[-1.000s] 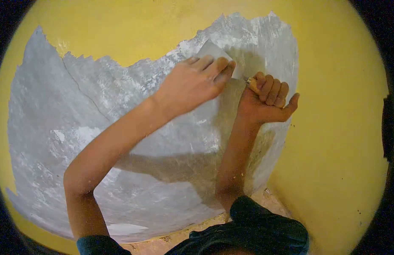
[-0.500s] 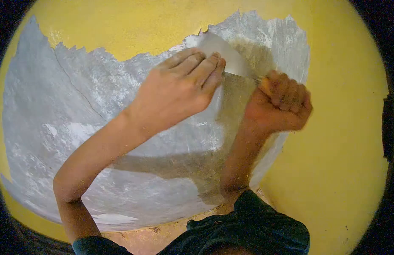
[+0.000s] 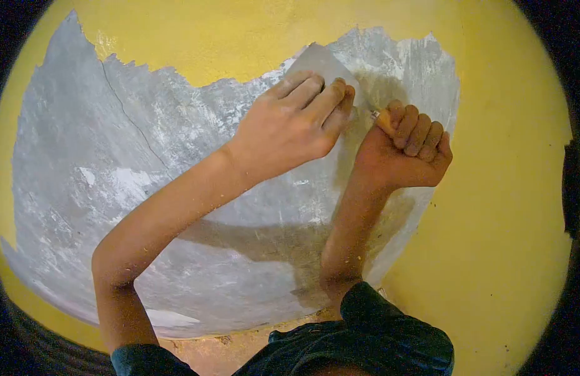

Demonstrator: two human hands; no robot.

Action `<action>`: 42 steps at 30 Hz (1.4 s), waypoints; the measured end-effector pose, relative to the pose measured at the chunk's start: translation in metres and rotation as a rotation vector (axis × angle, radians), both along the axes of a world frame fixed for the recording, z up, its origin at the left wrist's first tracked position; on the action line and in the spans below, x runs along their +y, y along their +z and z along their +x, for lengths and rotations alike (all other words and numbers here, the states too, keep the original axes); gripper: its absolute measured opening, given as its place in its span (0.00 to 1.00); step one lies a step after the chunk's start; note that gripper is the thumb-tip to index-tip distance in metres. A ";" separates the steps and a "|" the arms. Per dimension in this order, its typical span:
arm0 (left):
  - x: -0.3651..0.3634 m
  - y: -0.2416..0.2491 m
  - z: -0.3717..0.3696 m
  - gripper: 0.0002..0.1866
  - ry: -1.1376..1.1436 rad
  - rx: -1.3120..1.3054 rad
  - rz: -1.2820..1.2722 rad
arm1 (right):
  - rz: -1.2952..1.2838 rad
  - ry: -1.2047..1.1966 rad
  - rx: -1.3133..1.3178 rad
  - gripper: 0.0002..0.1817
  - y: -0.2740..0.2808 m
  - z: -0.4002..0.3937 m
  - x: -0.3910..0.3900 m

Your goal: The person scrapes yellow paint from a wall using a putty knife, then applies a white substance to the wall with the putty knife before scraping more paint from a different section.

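A scraper (image 3: 318, 61) with a flat grey metal blade lies against the wall, its far corner at the ragged edge of the yellow paint (image 3: 196, 37). My right hand (image 3: 409, 147) is closed in a fist round its wooden handle (image 3: 384, 123), to the right of the blade. Over the blade, my left hand (image 3: 296, 122) presses with its fingers bent together, covering the blade's lower part. Around both hands is the bare grey patch (image 3: 202, 150) of wall.
A thin crack (image 3: 127, 116) runs down the grey patch on the left. Yellow paint also covers the wall on the right (image 3: 497, 188). A dark object (image 3: 570, 188) stands at the far right edge. Bits of debris cling to both forearms.
The blade has turned and its visible corner now points more upward. My left hand appears shifted to the right, while my right hand has moved slightly left. The whole view has shifted a little.
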State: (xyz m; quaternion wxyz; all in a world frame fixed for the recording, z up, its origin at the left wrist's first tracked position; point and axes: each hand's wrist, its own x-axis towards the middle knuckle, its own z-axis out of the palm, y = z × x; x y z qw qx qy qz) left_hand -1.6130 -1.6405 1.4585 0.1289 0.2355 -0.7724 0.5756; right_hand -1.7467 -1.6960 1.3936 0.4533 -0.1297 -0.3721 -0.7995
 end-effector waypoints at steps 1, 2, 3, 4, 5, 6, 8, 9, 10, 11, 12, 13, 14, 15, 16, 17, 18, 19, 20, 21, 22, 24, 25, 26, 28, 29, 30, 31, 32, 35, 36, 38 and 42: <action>-0.001 0.001 0.000 0.22 0.026 -0.003 0.025 | 0.002 0.029 -0.022 0.22 -0.002 -0.006 0.000; -0.003 0.000 -0.002 0.22 0.024 -0.006 0.022 | 0.000 0.060 -0.044 0.22 -0.003 -0.010 0.000; -0.008 -0.003 -0.004 0.22 -0.066 -0.010 0.032 | -0.006 0.060 -0.048 0.22 -0.006 -0.012 0.001; -0.012 -0.005 -0.004 0.22 -0.156 -0.014 0.042 | -0.073 0.116 -0.097 0.22 -0.011 -0.014 0.002; -0.017 -0.004 -0.001 0.22 -0.158 -0.015 0.040 | -0.138 0.170 -0.142 0.22 -0.012 -0.014 0.003; -0.023 -0.003 0.002 0.21 -0.134 -0.016 0.031 | -0.135 0.165 -0.138 0.22 -0.011 -0.012 -0.002; -0.027 -0.004 0.000 0.20 -0.115 -0.007 0.029 | 0.059 -0.042 -0.037 0.21 -0.005 -0.006 -0.013; -0.026 -0.002 -0.002 0.19 -0.097 -0.027 0.065 | 0.063 -0.047 -0.035 0.21 -0.011 -0.016 -0.019; -0.024 -0.002 -0.004 0.18 -0.079 -0.048 0.106 | -0.016 -0.048 0.002 0.21 -0.021 -0.031 -0.025; -0.021 0.000 -0.011 0.18 -0.081 -0.050 0.107 | -0.104 -0.048 0.038 0.21 -0.026 -0.039 -0.030; -0.016 0.000 -0.021 0.18 -0.072 -0.041 0.138 | -0.107 -0.049 0.036 0.21 -0.022 -0.032 -0.034; -0.010 0.001 -0.030 0.18 -0.065 -0.030 0.168 | 0.063 -0.077 0.077 0.21 -0.015 -0.019 -0.042; 0.000 0.003 -0.033 0.18 -0.069 -0.030 0.173 | 0.244 -0.106 0.117 0.21 -0.009 -0.008 -0.047; 0.015 0.006 -0.031 0.18 -0.073 0.001 0.172 | 0.427 -0.137 0.151 0.22 -0.006 -0.005 -0.049; 0.027 0.013 -0.027 0.19 -0.075 0.029 0.165 | 0.429 -0.138 0.143 0.22 -0.005 -0.012 -0.042; 0.036 0.020 -0.022 0.19 -0.072 0.025 0.158 | 0.197 -0.055 0.027 0.22 0.002 -0.023 -0.026; 0.047 0.027 -0.014 0.19 -0.003 0.069 0.101 | -0.036 0.035 -0.084 0.23 0.004 -0.029 -0.016; 0.057 0.033 -0.004 0.20 0.066 0.118 0.047 | -0.124 -0.047 -0.064 0.22 -0.004 -0.042 -0.023; 0.064 0.042 0.009 0.20 0.122 0.148 0.044 | -0.127 -0.042 -0.060 0.22 -0.003 -0.038 -0.024; 0.068 0.049 0.021 0.20 0.171 0.181 0.042 | 0.017 -0.073 -0.065 0.22 -0.001 -0.034 -0.025; 0.067 0.053 0.032 0.20 0.203 0.203 -0.008 | 0.162 -0.109 -0.069 0.21 0.002 -0.031 -0.024; 0.062 0.056 0.049 0.19 0.229 0.227 -0.048 | 0.133 -0.128 -0.047 0.20 0.010 -0.028 -0.017; 0.060 0.058 0.056 0.20 0.207 0.238 -0.076 | 0.041 -0.098 -0.042 0.20 0.011 -0.036 -0.013; 0.059 0.061 0.063 0.20 0.185 0.248 -0.107 | -0.053 -0.068 -0.038 0.19 0.012 -0.040 -0.009; 0.058 0.075 0.076 0.22 0.156 0.245 -0.140 | 0.125 -0.103 -0.037 0.19 0.016 -0.035 -0.010; 0.059 0.084 0.081 0.20 0.107 0.233 -0.230 | 0.314 -0.133 -0.037 0.19 0.017 -0.033 -0.012; 0.058 0.092 0.087 0.18 0.058 0.218 -0.314 | 0.315 -0.140 -0.036 0.19 0.019 -0.029 -0.016; 0.058 0.100 0.094 0.18 0.051 0.220 -0.310 | 0.173 -0.077 -0.039 0.19 0.023 -0.023 -0.023; 0.059 0.109 0.103 0.21 0.068 0.300 -0.278 | 0.025 -0.009 -0.041 0.18 0.026 -0.020 -0.026; 0.061 0.119 0.111 0.25 0.151 0.315 -0.324 | -0.235 -0.065 0.008 0.18 0.014 -0.051 -0.016; 0.060 0.119 0.110 0.26 0.203 0.253 -0.389 | -0.241 -0.059 0.009 0.18 0.015 -0.043 -0.017; 0.058 0.116 0.107 0.28 0.248 0.198 -0.450 | -0.062 -0.188 0.038 0.19 0.017 -0.028 -0.020; 0.051 0.111 0.099 0.30 0.280 0.042 -0.588 | -0.172 -0.087 -0.011 0.19 0.015 -0.046 -0.019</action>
